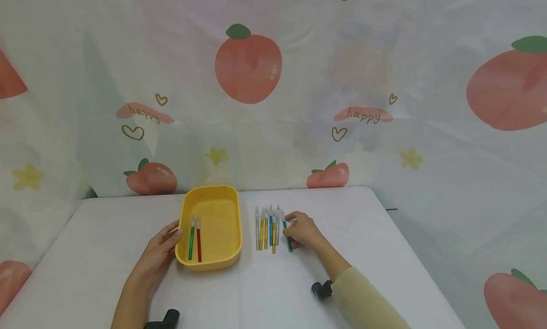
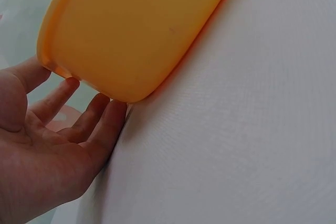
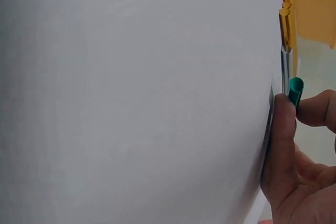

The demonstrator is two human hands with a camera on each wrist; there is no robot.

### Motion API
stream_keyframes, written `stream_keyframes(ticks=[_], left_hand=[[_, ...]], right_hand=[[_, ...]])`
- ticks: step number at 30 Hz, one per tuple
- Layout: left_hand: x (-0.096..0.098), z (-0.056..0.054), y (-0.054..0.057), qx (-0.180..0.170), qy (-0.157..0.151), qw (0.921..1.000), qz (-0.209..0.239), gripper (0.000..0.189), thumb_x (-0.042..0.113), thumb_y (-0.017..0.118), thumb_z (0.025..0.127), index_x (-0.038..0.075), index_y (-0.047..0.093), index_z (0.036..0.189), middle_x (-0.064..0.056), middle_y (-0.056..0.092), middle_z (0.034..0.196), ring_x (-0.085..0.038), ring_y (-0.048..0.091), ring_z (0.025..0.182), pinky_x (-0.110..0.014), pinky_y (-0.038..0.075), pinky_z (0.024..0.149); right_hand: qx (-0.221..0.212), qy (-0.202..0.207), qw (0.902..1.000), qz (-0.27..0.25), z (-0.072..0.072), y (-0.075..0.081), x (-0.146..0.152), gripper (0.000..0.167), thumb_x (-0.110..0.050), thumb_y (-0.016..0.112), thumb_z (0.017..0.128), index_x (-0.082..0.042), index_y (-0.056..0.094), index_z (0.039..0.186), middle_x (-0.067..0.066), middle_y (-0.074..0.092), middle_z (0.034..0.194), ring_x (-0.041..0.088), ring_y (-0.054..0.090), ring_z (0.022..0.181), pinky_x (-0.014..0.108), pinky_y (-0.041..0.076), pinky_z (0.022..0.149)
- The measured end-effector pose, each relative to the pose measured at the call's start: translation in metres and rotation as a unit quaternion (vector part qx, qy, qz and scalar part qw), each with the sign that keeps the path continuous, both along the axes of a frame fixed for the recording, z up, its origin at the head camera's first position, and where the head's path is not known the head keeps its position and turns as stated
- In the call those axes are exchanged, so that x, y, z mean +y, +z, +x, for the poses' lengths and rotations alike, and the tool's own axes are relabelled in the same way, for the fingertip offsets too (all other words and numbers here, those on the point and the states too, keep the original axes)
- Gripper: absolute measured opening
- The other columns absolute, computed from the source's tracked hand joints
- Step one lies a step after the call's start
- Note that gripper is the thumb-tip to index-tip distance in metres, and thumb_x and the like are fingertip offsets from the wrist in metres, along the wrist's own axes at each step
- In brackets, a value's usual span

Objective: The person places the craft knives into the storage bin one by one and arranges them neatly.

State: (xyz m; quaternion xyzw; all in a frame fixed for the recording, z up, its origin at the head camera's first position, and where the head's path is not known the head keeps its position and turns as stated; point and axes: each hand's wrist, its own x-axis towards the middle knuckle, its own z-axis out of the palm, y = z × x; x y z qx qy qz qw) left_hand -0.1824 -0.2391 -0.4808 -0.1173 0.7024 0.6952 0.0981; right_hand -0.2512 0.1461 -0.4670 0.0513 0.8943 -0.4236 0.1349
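Observation:
My left hand (image 1: 159, 250) grips the left side of a yellow plastic tray (image 1: 220, 231), thumb at the rim and fingers against the outer wall. Inside the tray lie a green craft knife (image 1: 191, 243) and a red craft knife (image 1: 199, 246), side by side with clear caps pointing away. To the right of the tray, my right hand (image 1: 302, 230) pinches another green craft knife (image 1: 289, 244) between thumb and fingers. The right wrist view shows the round end of this green knife (image 3: 296, 88) close by the fingertips.
Several more craft knives lie in a row between tray and right hand, among them a blue one (image 1: 271, 231), yellow ones (image 1: 261, 236) and silver ones (image 1: 257, 231). The white table (image 1: 265, 296) ends at a fruit-print cloth backdrop (image 1: 295, 144).

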Motion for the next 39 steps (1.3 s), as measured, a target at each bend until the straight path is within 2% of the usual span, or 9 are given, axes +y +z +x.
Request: stream_keyframes(ticks=[3,8,10,15,19,22,26,31,39], left_hand=[[0.0,0.0,0.0,-0.001,-0.003,1.0,0.001,0.064,0.042,0.052,0.103,0.022,0.028,0.158,-0.009,0.03,0.161,-0.021,0.035,0.143,-0.033,0.037,0.113],[0.0,0.001,0.001,-0.003,-0.002,1.0,0.003,0.065,0.044,0.054,0.102,0.023,0.029,0.158,-0.009,0.031,0.161,-0.021,0.036,0.141,-0.012,0.044,0.092],[0.0,0.001,0.001,-0.004,-0.002,1.0,0.001,0.065,0.044,0.054,0.102,0.023,0.029,0.158,-0.009,0.031,0.161,-0.02,0.037,0.14,-0.009,0.044,0.087],[0.0,-0.001,0.001,-0.001,-0.004,1.0,-0.001,0.067,0.045,0.054,0.101,0.023,0.028,0.158,-0.008,0.032,0.16,-0.02,0.04,0.136,-0.01,0.045,0.088],[0.0,0.0,0.001,-0.004,-0.004,1.0,0.001,0.067,0.045,0.055,0.101,0.023,0.029,0.158,-0.008,0.032,0.16,-0.018,0.04,0.135,-0.01,0.045,0.088],[0.0,0.0,0.001,-0.003,-0.005,1.0,0.001,0.067,0.045,0.055,0.101,0.022,0.029,0.158,-0.009,0.032,0.16,-0.017,0.04,0.135,-0.01,0.044,0.088],[0.0,0.0,0.002,0.001,-0.004,1.0,-0.004,0.068,0.046,0.055,0.1,0.022,0.029,0.158,-0.009,0.033,0.159,-0.016,0.042,0.132,-0.01,0.045,0.089],[0.0,-0.001,0.002,-0.001,0.0,1.0,-0.006,0.066,0.046,0.055,0.101,0.023,0.03,0.158,-0.009,0.034,0.159,-0.016,0.044,0.13,-0.011,0.046,0.088],[0.0,0.0,0.001,-0.002,-0.004,1.0,0.002,0.065,0.044,0.053,0.102,0.021,0.029,0.158,-0.009,0.033,0.159,-0.015,0.044,0.13,-0.011,0.045,0.088]], right_hand=[[0.005,-0.001,1.0,0.004,0.002,0.0,0.001,0.051,-0.01,0.074,0.082,-0.005,0.057,0.131,0.008,0.066,0.085,0.017,0.064,0.059,0.027,0.055,0.052],[0.021,0.021,0.9975,0.064,0.002,0.002,-0.002,0.057,-0.019,0.083,0.08,-0.004,0.056,0.129,0.005,0.066,0.075,0.015,0.061,0.05,0.026,0.049,0.053],[0.025,0.025,0.996,0.083,0.0,0.003,-0.004,0.056,-0.017,0.083,0.08,-0.004,0.057,0.127,0.005,0.065,0.072,0.015,0.061,0.049,0.025,0.048,0.052],[0.022,0.02,0.9963,0.081,-0.001,0.005,-0.003,0.049,-0.01,0.077,0.082,-0.002,0.058,0.127,0.008,0.065,0.075,0.016,0.061,0.049,0.024,0.049,0.048],[0.023,0.017,0.9986,0.044,0.001,0.004,0.002,0.047,-0.01,0.071,0.085,-0.004,0.058,0.129,0.006,0.065,0.083,0.015,0.06,0.054,0.026,0.051,0.05],[0.024,0.014,0.9995,-0.014,0.003,0.003,0.006,0.048,-0.006,0.067,0.085,-0.005,0.055,0.132,0.007,0.065,0.088,0.015,0.06,0.058,0.028,0.054,0.053],[0.029,0.012,0.9958,-0.086,0.005,0.003,0.008,0.049,-0.002,0.065,0.085,-0.008,0.054,0.133,0.009,0.061,0.09,0.017,0.058,0.066,0.031,0.057,0.056],[0.05,0.01,0.9904,-0.129,0.005,0.004,0.006,0.048,0.001,0.064,0.083,-0.012,0.054,0.128,0.01,0.057,0.093,0.019,0.058,0.073,0.033,0.057,0.059],[0.074,0.008,0.9806,-0.181,0.008,0.007,-0.002,0.045,0.006,0.064,0.08,-0.008,0.055,0.122,0.011,0.057,0.094,0.018,0.059,0.073,0.035,0.056,0.059]])
